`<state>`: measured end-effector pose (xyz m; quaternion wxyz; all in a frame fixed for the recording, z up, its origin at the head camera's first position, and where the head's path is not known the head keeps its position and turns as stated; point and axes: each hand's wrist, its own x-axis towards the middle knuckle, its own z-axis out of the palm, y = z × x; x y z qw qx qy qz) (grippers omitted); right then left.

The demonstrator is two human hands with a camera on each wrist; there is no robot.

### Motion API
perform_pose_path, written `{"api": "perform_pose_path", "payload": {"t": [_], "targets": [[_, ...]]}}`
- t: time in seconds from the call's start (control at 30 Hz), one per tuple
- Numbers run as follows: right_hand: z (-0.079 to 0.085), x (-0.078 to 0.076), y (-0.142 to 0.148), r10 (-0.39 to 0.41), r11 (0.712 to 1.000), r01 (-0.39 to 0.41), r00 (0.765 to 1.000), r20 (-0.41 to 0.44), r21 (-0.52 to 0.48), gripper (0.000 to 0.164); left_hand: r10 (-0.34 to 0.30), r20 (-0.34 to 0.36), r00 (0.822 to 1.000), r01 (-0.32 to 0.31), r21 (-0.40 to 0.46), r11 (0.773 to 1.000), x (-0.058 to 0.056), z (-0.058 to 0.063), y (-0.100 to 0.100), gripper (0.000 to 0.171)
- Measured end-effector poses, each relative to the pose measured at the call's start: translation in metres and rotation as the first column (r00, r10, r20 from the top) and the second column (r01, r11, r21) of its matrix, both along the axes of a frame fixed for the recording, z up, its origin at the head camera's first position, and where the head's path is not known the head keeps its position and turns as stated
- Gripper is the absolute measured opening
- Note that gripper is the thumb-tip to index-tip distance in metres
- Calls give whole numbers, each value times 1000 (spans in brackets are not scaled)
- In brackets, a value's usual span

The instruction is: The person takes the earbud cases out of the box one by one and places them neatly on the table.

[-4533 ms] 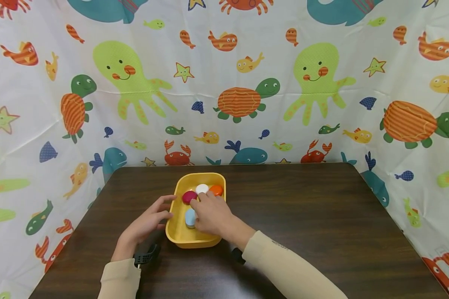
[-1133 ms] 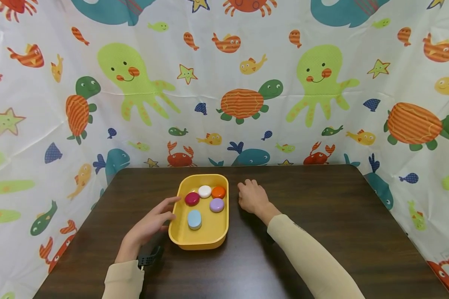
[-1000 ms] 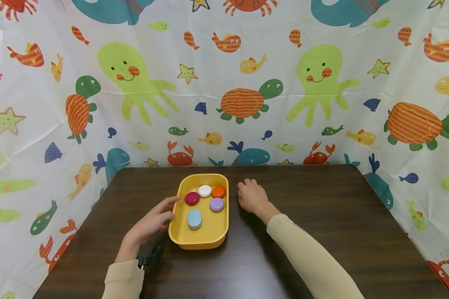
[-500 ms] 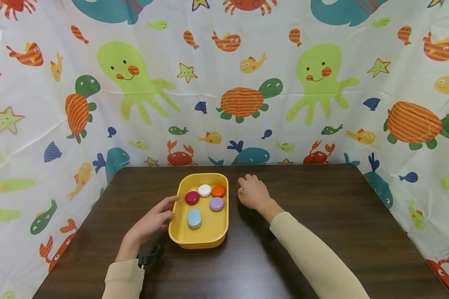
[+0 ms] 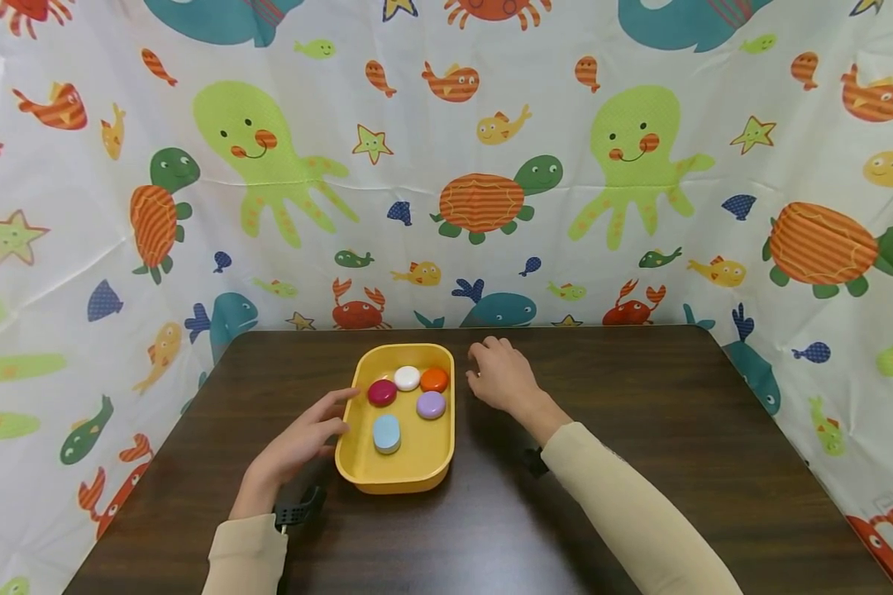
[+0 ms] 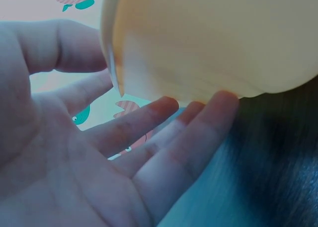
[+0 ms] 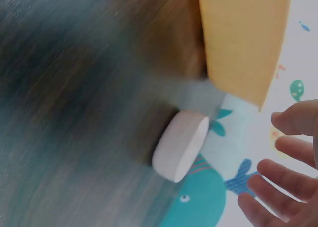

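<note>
My left hand point(image 5: 298, 442) rests against the left side of a yellow bin point(image 5: 450, 446), its fingertips on the outer wall and one at the rim. The bin holds a crimson disc point(image 5: 382, 392), a white disc point(image 5: 407, 378), an orange disc point(image 5: 435, 379), a purple disc point(image 5: 431, 405) and a thicker light-blue oval piece point(image 5: 387, 434). Right of the bin, my right hand point(image 5: 502, 376) hovers with loosely bent fingers, holding nothing. Near it on the table, in the right wrist view, lies a thick pale-pink oval piece point(image 7: 180, 145), apart from the fingers; in the head view the hand hides it.
The dark wooden table point(image 5: 640, 463) extends around the bin, mostly to the right. A white curtain point(image 5: 536, 273) printed with sea animals hangs behind the table's back edge and down both sides. A dark wrist strap point(image 5: 298, 508) is on the left wrist.
My right hand left the bin for the table on its right. In the last half second it has risen slightly, its fingers parting from the pale-pink piece. My left hand stays at the bin.
</note>
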<state>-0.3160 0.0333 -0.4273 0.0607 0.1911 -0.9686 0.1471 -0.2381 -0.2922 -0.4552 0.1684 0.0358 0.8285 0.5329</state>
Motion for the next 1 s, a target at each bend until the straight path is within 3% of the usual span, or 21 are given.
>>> {"api": "perform_pose_path", "payload": {"t": [0.6, 1.0], "targets": [[18, 23, -19, 176, 984, -176, 984, -37, -6, 31, -2, -2, 1000, 2, 1, 1000, 1, 0, 1, 62], [21, 31, -40, 327, 944, -326, 945, 1, 41, 32, -5, 2, 1000, 5, -6, 1000, -3, 0, -1, 60]]}}
